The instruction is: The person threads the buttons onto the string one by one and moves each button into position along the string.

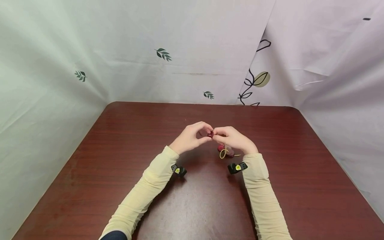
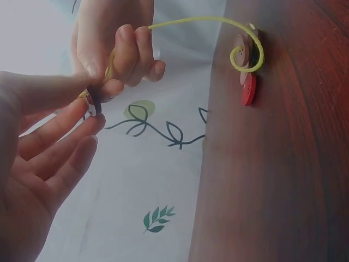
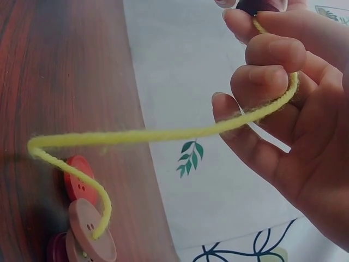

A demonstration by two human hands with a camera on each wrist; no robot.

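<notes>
While the left hand (image 1: 187, 138) pinches a dark button (image 1: 210, 134) above the table (image 1: 186, 210), thumb against fingertips, we see the right hand (image 1: 234, 138) meeting it, fingers curled round yellow cord (image 3: 163, 135) that trails down to a pinkish button (image 3: 83, 218) beside a red one (image 3: 80, 183).

The cord (image 3: 163, 135) is yellow, one button (image 2: 249, 90) red, the white cloth (image 1: 192, 33) leaf-patterned.

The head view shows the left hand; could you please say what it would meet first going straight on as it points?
Most likely the right hand, just beyond the dark red button that the left hand holds, though depth is hard to judge.
</notes>
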